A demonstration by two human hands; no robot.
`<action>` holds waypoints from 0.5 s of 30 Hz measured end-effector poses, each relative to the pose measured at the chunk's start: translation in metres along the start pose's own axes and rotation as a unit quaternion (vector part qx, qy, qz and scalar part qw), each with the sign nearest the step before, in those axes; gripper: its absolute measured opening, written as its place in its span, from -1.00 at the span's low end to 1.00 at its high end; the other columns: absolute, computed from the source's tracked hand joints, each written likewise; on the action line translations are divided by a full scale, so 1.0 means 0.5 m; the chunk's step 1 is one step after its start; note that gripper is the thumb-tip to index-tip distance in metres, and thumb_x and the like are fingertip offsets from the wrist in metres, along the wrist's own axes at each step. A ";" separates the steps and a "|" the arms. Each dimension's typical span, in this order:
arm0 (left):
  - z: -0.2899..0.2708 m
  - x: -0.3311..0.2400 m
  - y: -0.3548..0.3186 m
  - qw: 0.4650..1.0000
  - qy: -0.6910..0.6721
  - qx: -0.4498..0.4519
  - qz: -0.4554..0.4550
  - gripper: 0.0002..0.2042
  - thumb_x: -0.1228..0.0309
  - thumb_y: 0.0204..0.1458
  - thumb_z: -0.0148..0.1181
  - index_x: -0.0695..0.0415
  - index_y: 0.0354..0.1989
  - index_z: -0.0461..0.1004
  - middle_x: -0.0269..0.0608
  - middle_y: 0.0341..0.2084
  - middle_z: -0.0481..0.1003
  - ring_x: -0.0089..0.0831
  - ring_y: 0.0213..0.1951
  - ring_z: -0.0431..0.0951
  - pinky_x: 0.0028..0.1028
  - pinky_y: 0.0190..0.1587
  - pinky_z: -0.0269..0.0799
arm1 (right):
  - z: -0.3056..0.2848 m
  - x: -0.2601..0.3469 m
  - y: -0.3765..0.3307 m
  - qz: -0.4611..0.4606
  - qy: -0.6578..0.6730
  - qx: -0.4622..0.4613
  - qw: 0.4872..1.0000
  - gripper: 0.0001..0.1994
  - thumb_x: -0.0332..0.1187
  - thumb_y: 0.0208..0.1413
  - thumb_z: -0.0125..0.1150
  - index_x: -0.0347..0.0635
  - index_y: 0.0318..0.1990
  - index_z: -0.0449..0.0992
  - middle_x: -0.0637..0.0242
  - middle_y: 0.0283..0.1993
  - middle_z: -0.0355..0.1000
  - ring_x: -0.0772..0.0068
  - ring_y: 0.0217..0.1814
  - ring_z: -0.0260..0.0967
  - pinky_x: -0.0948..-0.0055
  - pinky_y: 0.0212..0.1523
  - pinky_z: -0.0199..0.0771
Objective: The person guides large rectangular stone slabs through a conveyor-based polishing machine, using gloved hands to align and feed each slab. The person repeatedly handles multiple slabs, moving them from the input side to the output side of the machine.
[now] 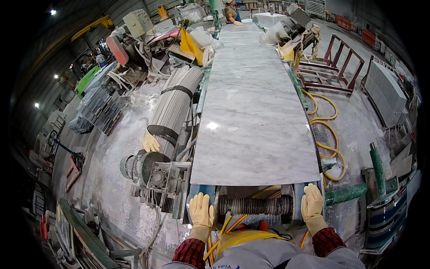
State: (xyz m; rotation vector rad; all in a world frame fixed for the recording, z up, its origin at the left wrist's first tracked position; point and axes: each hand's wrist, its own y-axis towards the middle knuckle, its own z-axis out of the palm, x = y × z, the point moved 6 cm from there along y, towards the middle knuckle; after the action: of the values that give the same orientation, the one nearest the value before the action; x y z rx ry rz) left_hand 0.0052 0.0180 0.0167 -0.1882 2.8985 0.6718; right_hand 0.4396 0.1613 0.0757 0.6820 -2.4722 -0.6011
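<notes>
A long polished marble slab [255, 134], white with grey veins, lies flat along the conveyor in front of me. Its near edge stops just beyond my hands. In a cream rubber glove, my left hand [201, 211] rests flat on the blue belt [207, 190] at the conveyor's left near corner, fingers stretched forward. My right hand [312, 205], gloved alike, lies flat by the right-hand belt [299, 193], its fingertips close to the slab's corner. Neither hand holds anything. Between them runs a dark ribbed roller [255, 206].
A motor [136, 167] and a strapped grey bundle [174, 98] with a loose glove [151, 141] flank the left side. Yellow hoses [333, 134] coil at right, near a green pipe [347, 194] and metal rack [331, 67]. A co-worker [231, 12] stands at the slab's far end.
</notes>
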 end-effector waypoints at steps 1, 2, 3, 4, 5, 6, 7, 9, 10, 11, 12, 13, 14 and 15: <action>0.000 0.001 -0.002 1.000 0.002 -0.001 0.000 -0.48 0.27 0.18 0.26 0.20 0.31 0.45 0.18 0.31 0.43 0.21 0.34 0.37 0.14 0.46 0.19 | 0.002 0.000 0.000 0.001 0.000 0.002 1.000 -0.75 -0.57 0.12 0.18 -0.46 -0.04 0.51 -0.16 -0.04 0.45 -0.29 0.01 0.42 -0.06 0.10 0.49; -0.002 -0.001 -0.001 1.000 -0.002 -0.002 0.002 -0.47 0.28 0.17 0.27 0.20 0.31 0.45 0.18 0.30 0.43 0.21 0.34 0.37 0.14 0.45 0.19 | 0.002 -0.001 -0.002 0.000 -0.001 0.000 1.000 -0.75 -0.57 0.12 0.18 -0.46 -0.04 0.51 -0.16 -0.04 0.45 -0.29 0.01 0.42 -0.06 0.10 0.49; -0.005 -0.003 0.001 1.000 -0.005 -0.003 0.004 -0.47 0.28 0.16 0.27 0.20 0.31 0.45 0.18 0.30 0.43 0.21 0.34 0.37 0.13 0.45 0.19 | 0.003 -0.003 -0.006 0.000 -0.003 -0.001 1.000 -0.75 -0.58 0.12 0.19 -0.46 -0.04 0.52 -0.16 -0.04 0.45 -0.29 0.01 0.42 -0.06 0.10 0.49; -0.007 -0.005 0.002 1.000 -0.008 -0.004 0.007 -0.46 0.28 0.15 0.28 0.20 0.31 0.45 0.18 0.30 0.43 0.20 0.33 0.37 0.13 0.45 0.19 | 0.004 -0.004 -0.008 -0.001 -0.004 -0.003 1.000 -0.75 -0.58 0.11 0.19 -0.46 -0.04 0.52 -0.16 -0.03 0.45 -0.29 0.02 0.42 -0.05 0.10 0.49; -0.005 -0.003 0.000 1.000 -0.014 0.003 0.000 -0.47 0.30 0.17 0.27 0.21 0.32 0.45 0.20 0.32 0.43 0.23 0.35 0.37 0.16 0.46 0.17 | 0.004 -0.002 -0.007 0.000 -0.004 -0.002 1.000 -0.75 -0.58 0.11 0.19 -0.46 -0.04 0.52 -0.16 -0.03 0.45 -0.29 0.01 0.42 -0.06 0.11 0.48; -0.002 0.000 -0.003 1.000 -0.020 0.009 -0.007 -0.47 0.32 0.18 0.26 0.22 0.33 0.46 0.22 0.34 0.42 0.25 0.37 0.36 0.18 0.47 0.16 | 0.003 0.000 -0.007 0.001 -0.004 -0.001 1.000 -0.75 -0.59 0.11 0.19 -0.46 -0.04 0.51 -0.16 -0.03 0.45 -0.29 0.01 0.42 -0.06 0.11 0.48; 0.002 0.002 -0.007 0.999 -0.026 0.015 -0.014 -0.48 0.34 0.20 0.25 0.22 0.34 0.46 0.24 0.36 0.42 0.28 0.38 0.35 0.20 0.48 0.14 | 0.003 0.001 -0.006 0.001 -0.004 0.000 1.000 -0.75 -0.59 0.10 0.20 -0.46 -0.04 0.51 -0.16 -0.03 0.45 -0.30 0.01 0.42 -0.06 0.11 0.48; 0.008 0.005 -0.013 1.000 -0.022 0.011 -0.011 -0.47 0.33 0.20 0.25 0.22 0.35 0.45 0.24 0.36 0.41 0.29 0.38 0.35 0.21 0.48 0.14 | 0.003 -0.001 -0.011 -0.008 -0.006 -0.012 1.000 -0.75 -0.59 0.10 0.19 -0.46 -0.04 0.51 -0.16 -0.04 0.44 -0.30 0.00 0.41 -0.07 0.09 0.48; 0.010 0.007 -0.015 1.000 -0.020 0.008 -0.009 -0.47 0.33 0.20 0.25 0.22 0.35 0.45 0.24 0.36 0.41 0.29 0.38 0.35 0.21 0.48 0.14 | 0.003 -0.001 -0.013 -0.013 -0.007 -0.018 1.000 -0.75 -0.59 0.10 0.19 -0.46 -0.04 0.50 -0.16 -0.04 0.44 -0.30 -0.01 0.40 -0.08 0.09 0.47; 0.008 0.005 -0.014 1.000 -0.010 0.002 -0.003 -0.47 0.32 0.18 0.26 0.22 0.32 0.46 0.23 0.33 0.42 0.27 0.36 0.36 0.19 0.46 0.16 | 0.004 0.000 -0.013 -0.015 -0.004 -0.015 1.000 -0.75 -0.60 0.11 0.19 -0.46 -0.04 0.50 -0.16 -0.05 0.44 -0.30 -0.02 0.40 -0.08 0.08 0.47; 0.006 0.003 -0.013 1.000 0.001 -0.004 0.003 -0.48 0.30 0.16 0.27 0.21 0.30 0.46 0.21 0.30 0.43 0.24 0.34 0.37 0.17 0.44 0.19 | 0.003 0.001 -0.012 -0.017 -0.001 -0.013 1.000 -0.74 -0.60 0.11 0.18 -0.46 -0.04 0.50 -0.16 -0.05 0.44 -0.30 -0.03 0.39 -0.08 0.07 0.47; 0.003 0.001 -0.013 1.000 0.012 -0.011 0.010 -0.48 0.29 0.14 0.29 0.20 0.27 0.46 0.19 0.27 0.44 0.22 0.32 0.37 0.15 0.43 0.21 | 0.003 0.002 -0.012 -0.019 0.003 -0.011 1.000 -0.74 -0.60 0.11 0.18 -0.46 -0.03 0.49 -0.16 -0.05 0.43 -0.31 -0.03 0.39 -0.09 0.06 0.46; 0.001 0.000 -0.012 1.000 0.009 -0.007 0.010 -0.48 0.28 0.14 0.29 0.20 0.27 0.46 0.19 0.28 0.44 0.22 0.32 0.37 0.15 0.43 0.21 | 0.001 0.004 -0.011 -0.020 0.000 -0.012 1.000 -0.74 -0.60 0.11 0.17 -0.46 -0.03 0.49 -0.16 -0.06 0.43 -0.31 -0.04 0.38 -0.09 0.06 0.46; 0.000 0.000 -0.011 1.000 0.005 -0.004 0.009 -0.48 0.28 0.14 0.28 0.20 0.27 0.46 0.20 0.28 0.44 0.22 0.32 0.37 0.15 0.43 0.21 | 0.000 0.007 -0.011 -0.022 -0.002 -0.014 1.000 -0.74 -0.60 0.11 0.17 -0.45 -0.03 0.49 -0.16 -0.06 0.43 -0.31 -0.04 0.38 -0.09 0.05 0.46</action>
State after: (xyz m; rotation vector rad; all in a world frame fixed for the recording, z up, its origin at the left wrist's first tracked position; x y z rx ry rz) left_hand 0.0060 0.0130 0.0144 -0.1664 2.9116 0.6882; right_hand 0.4389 0.1551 0.0743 0.7256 -2.4530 -0.6522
